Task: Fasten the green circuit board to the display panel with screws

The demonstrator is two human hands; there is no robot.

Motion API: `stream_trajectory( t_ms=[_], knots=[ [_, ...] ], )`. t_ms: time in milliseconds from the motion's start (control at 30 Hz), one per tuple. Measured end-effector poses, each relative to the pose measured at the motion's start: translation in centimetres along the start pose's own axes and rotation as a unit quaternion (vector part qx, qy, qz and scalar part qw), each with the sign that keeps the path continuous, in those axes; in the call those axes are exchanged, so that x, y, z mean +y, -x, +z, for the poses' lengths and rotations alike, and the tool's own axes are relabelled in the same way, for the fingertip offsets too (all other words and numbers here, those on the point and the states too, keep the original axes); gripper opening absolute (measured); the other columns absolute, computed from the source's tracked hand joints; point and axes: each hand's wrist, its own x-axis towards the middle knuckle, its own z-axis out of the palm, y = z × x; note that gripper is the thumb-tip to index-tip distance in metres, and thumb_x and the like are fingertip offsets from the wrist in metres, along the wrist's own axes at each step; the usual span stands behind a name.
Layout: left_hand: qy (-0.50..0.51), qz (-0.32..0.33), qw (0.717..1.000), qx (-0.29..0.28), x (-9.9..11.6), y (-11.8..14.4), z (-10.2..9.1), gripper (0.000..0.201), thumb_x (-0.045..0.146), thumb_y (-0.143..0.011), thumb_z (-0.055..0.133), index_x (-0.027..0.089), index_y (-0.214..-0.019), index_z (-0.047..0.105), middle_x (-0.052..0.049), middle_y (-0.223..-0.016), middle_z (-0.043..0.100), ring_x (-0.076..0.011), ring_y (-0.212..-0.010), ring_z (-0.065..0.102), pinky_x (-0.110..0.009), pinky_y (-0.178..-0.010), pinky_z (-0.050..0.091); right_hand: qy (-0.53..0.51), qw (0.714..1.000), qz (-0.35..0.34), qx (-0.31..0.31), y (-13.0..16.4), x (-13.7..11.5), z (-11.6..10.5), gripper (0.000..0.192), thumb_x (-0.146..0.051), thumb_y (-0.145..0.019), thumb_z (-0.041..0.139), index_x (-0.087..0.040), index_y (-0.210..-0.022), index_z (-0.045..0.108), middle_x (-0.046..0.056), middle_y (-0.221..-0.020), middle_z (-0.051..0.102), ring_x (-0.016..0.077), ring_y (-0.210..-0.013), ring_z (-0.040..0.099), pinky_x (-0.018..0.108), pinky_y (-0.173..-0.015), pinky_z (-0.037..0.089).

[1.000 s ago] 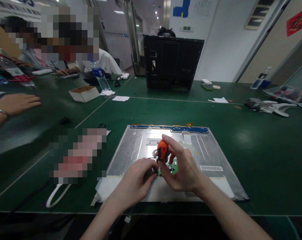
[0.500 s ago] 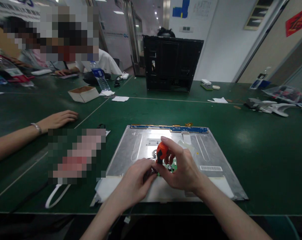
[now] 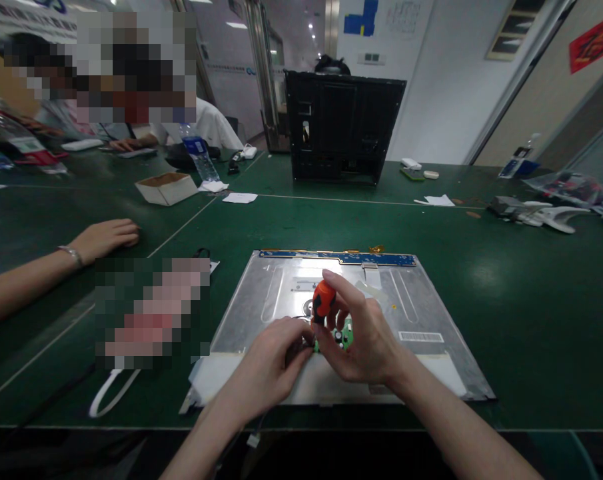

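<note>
A flat display panel [image 3: 251,313] lies back side up on the green table, with a blue circuit strip [image 3: 306,257] along its far edge. My right hand [image 3: 368,343] grips an orange and black screwdriver [image 3: 324,300] by its handle. The handle stands upright over a small green circuit board [image 3: 346,335] on the panel; the tip is hidden by my fingers. At the board's left side my left hand [image 3: 276,353] has its fingers closed near the screwdriver's lower end. Whatever those fingers hold is hidden. Thin dark wires show beside them.
Left of the panel is a blurred pink item [image 3: 156,307] with a white loop. A co-worker's hand [image 3: 106,240] rests beyond it. Further back stand a white box [image 3: 166,189], a water bottle [image 3: 200,157] and a black monitor housing [image 3: 346,127]. A white and grey tool [image 3: 538,212] lies far right.
My right thumb has shifted slightly on the screwdriver, which stays in the same place. The co-worker's hand at left has drawn back a little leftward.
</note>
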Motion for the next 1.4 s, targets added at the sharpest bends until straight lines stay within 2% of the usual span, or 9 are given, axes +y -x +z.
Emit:
stream_trajectory(
  t_ms=[233,533,667,1167,1400],
  knots=[
    [-0.008,-0.001,1.000,0.005,-0.14,0.04,0.20,0.011,0.016,-0.088,0.049,0.019,-0.089,0.059,-0.004,-0.086,0.067,-0.0200,-0.080,0.061,-0.032,-0.073,0.047,0.024,0.999,-0.011,0.020,-0.07,0.15,0.25,0.074,-0.015,-0.087,0.060,-0.022,-0.151,0.025,0.004,-0.089,0.068,0.0123,-0.055,0.057,0.025,-0.046,0.050],
    [0.002,-0.011,1.000,-0.005,-0.12,0.03,0.11,0.012,0.017,-0.088,0.049,0.020,-0.092,0.060,-0.005,-0.090,0.067,-0.0207,-0.084,0.062,-0.033,-0.076,0.048,-0.004,1.000,-0.007,-0.008,-0.03,-0.05,-0.20,0.074,-0.012,-0.085,0.055,-0.018,-0.152,0.024,0.007,-0.096,0.069,0.0135,-0.061,0.060,0.026,-0.049,0.053],
    [0.002,-0.013,1.000,-0.006,-0.07,-0.02,0.09,0.012,0.016,-0.088,0.049,0.020,-0.091,0.060,-0.004,-0.088,0.067,-0.0201,-0.083,0.061,-0.032,-0.075,0.047,-0.004,1.000,-0.012,0.000,-0.05,0.01,-0.22,0.074,-0.011,-0.085,0.054,-0.018,-0.152,0.024,0.007,-0.097,0.069,0.0127,-0.060,0.059,0.025,-0.048,0.052],
    [-0.004,-0.009,1.000,0.001,-0.03,-0.09,0.07,0.011,0.015,-0.087,0.049,0.020,-0.089,0.058,-0.005,-0.087,0.067,-0.0202,-0.081,0.061,-0.033,-0.073,0.047,0.038,0.999,-0.005,0.019,-0.03,0.23,0.25,0.070,-0.018,-0.089,0.059,-0.022,-0.150,0.027,0.004,-0.089,0.068,0.0120,-0.055,0.059,0.024,-0.047,0.051],
    [0.007,-0.019,1.000,-0.007,0.13,-0.01,0.01,0.014,0.014,-0.087,0.048,0.019,-0.093,0.060,-0.005,-0.089,0.067,-0.0201,-0.083,0.060,-0.033,-0.076,0.048,-0.009,1.000,0.003,-0.003,0.17,0.27,-0.04,0.074,-0.015,-0.086,0.056,-0.021,-0.152,0.023,0.006,-0.094,0.068,0.0132,-0.061,0.060,0.025,-0.049,0.051]
  ],
)
